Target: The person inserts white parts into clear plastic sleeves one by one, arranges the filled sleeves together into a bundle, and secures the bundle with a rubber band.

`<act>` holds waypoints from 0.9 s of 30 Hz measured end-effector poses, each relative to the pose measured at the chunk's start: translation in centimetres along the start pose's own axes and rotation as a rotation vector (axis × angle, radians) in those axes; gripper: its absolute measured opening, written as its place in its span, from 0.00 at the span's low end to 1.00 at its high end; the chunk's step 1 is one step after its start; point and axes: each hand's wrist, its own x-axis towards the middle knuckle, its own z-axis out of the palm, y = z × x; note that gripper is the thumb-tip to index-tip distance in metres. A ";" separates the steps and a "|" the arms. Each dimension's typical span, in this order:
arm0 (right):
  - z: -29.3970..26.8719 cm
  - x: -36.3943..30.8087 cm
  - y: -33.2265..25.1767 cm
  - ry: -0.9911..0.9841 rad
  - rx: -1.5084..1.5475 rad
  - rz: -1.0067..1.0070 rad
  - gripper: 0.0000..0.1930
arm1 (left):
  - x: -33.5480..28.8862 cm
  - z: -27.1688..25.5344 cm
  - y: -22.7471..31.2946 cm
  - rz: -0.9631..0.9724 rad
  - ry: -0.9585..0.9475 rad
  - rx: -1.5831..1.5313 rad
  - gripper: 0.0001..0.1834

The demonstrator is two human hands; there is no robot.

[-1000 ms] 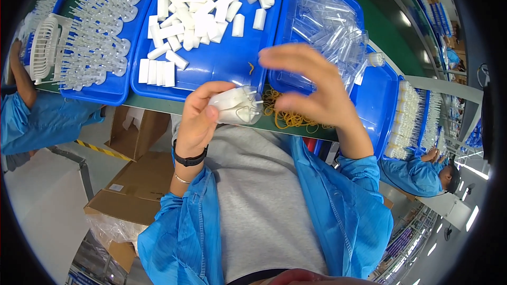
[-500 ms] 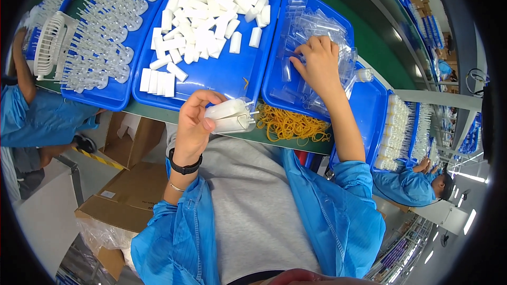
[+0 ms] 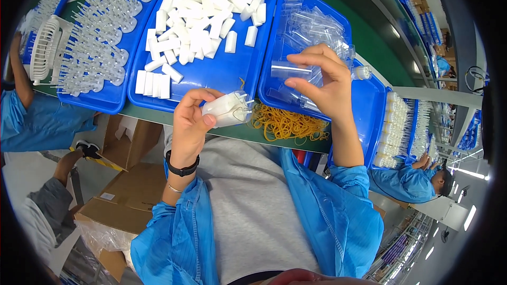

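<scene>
The left hand (image 3: 190,119) pinches a bundle of white blocks (image 3: 224,108); at its two o'clock, the right hand (image 3: 331,85) pinches a clear plastic sleeve (image 3: 284,69), best held lightly to avoid denting.

The blocks (image 3: 231,42) are white, the trays (image 3: 208,78) blue, the rubber bands (image 3: 290,124) yellow, the tabletop (image 3: 369,31) green, the plastic sleeves (image 3: 290,69) see-through and the shirt (image 3: 259,190) speckled grey
</scene>
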 end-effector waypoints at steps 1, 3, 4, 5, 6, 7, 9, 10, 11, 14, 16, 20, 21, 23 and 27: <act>0.1 -0.1 -0.2 0.000 0.120 -0.017 0.18 | 0.0 0.1 -0.1 0.008 -0.009 0.005 0.20; 0.5 0.0 -0.8 0.031 0.160 -0.062 0.17 | 0.0 0.2 -0.1 0.012 -0.015 0.012 0.20; 0.7 0.0 -1.1 0.018 0.215 -0.082 0.16 | 0.0 0.3 -0.1 0.017 -0.031 0.003 0.19; 0.7 0.0 -1.4 0.005 0.271 -0.103 0.16 | 0.0 0.3 -0.1 0.022 -0.047 -0.006 0.19; 0.7 -0.1 -1.5 0.004 0.275 -0.101 0.16 | -0.1 0.3 -0.1 0.020 -0.043 -0.004 0.19; 0.6 -0.3 -1.6 -0.047 0.262 -0.100 0.16 | -0.1 0.4 -0.1 0.020 -0.049 -0.001 0.19; 0.8 -0.4 -1.9 -0.099 0.254 -0.097 0.16 | -0.2 0.4 -0.1 0.017 -0.051 0.005 0.19; 1.1 -0.4 -2.0 -0.079 0.303 -0.044 0.17 | -0.1 0.5 -0.1 0.013 -0.053 0.004 0.19; 1.4 -0.4 -2.2 -0.059 0.351 0.009 0.17 | -0.2 0.5 -0.1 0.008 -0.055 0.003 0.19; 2.0 -0.4 -2.6 -0.042 0.480 0.076 0.18 | -0.2 0.3 -0.3 0.012 -0.056 0.009 0.18; 2.0 -0.3 -2.7 -0.050 0.486 0.082 0.18 | -0.2 0.2 -0.3 0.010 -0.054 0.013 0.18; 1.6 -0.2 -2.3 -0.091 0.407 0.053 0.16 | -0.1 0.2 -0.2 0.000 -0.041 0.021 0.19; 1.5 -0.2 -2.4 -0.085 0.401 0.055 0.16 | -0.1 0.1 -0.2 -0.002 -0.049 0.017 0.19; 1.5 0.0 -2.7 -0.063 0.306 0.024 0.13 | -0.3 0.0 -0.2 0.000 0.000 0.041 0.20; 1.1 0.2 -3.0 -0.102 0.211 -0.024 0.10 | -0.3 0.1 -0.1 0.005 0.014 0.055 0.20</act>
